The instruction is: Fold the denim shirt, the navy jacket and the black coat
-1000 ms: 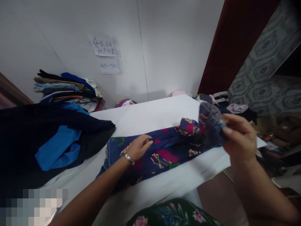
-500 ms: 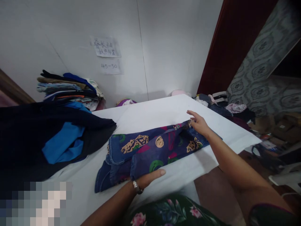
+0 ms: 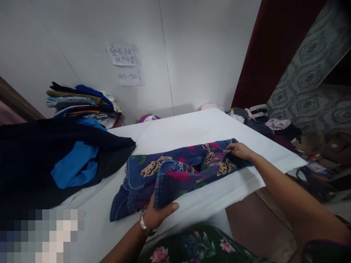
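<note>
A dark blue denim jacket [image 3: 148, 170] printed with tan, green and magenta shapes lies partly folded on the white table. My left hand [image 3: 159, 214] is at its near edge, holding up a sleeve with a stitched cuff [image 3: 162, 182]. The left thumb shows in front, and the other fingers are hidden by the cloth. Toward the jacket's right end, my right hand [image 3: 239, 150] pinches the printed fabric between thumb and fingers.
The white table [image 3: 189, 128] meets a pale wall carrying handwritten paper notes [image 3: 124, 54]. A stack of folded clothes [image 3: 82, 100] stands at the back left, behind a heap of dark and bright blue garments [image 3: 74, 164]. More clothes [image 3: 276, 124] lie beyond the table's right edge.
My left hand has shifted slightly left and lifted the cuff end of the sleeve. My right hand has come down and right, drawing the sleeve fabric with it and uncovering more print.
</note>
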A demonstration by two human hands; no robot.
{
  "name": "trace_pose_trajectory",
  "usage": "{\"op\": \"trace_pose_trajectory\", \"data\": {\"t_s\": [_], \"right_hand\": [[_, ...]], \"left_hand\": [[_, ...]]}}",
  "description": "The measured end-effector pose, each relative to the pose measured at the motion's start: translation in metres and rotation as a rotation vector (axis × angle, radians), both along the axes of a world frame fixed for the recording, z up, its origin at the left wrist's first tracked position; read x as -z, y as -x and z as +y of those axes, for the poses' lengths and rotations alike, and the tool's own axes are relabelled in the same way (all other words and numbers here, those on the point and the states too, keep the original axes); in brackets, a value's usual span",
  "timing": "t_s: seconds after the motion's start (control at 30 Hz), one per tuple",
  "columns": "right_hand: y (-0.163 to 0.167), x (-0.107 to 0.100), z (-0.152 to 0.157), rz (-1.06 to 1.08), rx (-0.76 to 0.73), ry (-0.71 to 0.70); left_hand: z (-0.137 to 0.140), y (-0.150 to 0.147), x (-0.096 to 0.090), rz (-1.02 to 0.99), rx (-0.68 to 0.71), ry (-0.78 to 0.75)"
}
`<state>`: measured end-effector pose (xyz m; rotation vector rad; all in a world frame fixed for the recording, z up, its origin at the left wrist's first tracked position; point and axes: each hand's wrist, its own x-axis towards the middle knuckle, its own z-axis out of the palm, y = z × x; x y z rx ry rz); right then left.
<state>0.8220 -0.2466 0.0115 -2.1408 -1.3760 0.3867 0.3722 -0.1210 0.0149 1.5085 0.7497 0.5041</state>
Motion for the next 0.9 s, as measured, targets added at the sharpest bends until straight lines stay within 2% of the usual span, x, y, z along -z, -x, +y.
{"op": "trace_pose_trajectory", "data": {"t_s": [0.13, 0.23, 0.3, 0.33, 0.4, 0.5, 0.6, 0.73, 0.83, 0.9], "right_hand": [[0.001, 0.002, -0.005, 0.020, -0.018, -0.008], [0.001, -0.001, 0.001, -0.006, -0.043, -0.056], [-0.002, -0.003, 0.006, -0.031, -0.073, -0.098], [-0.004, -0.004, 0.008, -0.036, -0.085, -0.110], [-0.008, -0.005, 0.012, -0.023, -0.088, -0.105], [-0.013, -0.003, 0.016, 0.007, -0.068, -0.069], [-0.019, 0.002, 0.017, 0.008, -0.058, -0.050], [-0.024, 0.008, 0.016, 0.021, -0.061, -0.056], [-0.027, 0.012, 0.015, 0.057, -0.042, -0.070], [-0.029, 0.013, 0.014, 0.098, -0.005, -0.072]], "left_hand": [[-0.003, -0.011, -0.007, -0.304, -0.137, 0.165], [0.002, -0.014, -0.019, -0.286, -0.223, 0.224], [0.004, -0.012, -0.024, -0.232, -0.232, 0.195], [0.004, -0.010, -0.025, -0.196, -0.188, 0.152], [-0.001, -0.009, -0.024, -0.094, -0.013, -0.026], [-0.010, -0.015, -0.014, 0.138, 0.351, -0.468], [-0.014, -0.026, -0.003, 0.362, 0.544, -0.812], [-0.010, -0.037, -0.002, 0.549, 0.594, -0.968], [-0.008, -0.039, -0.020, 0.562, 0.627, -1.013], [-0.006, -0.035, -0.039, 0.506, 0.638, -0.950]]}}
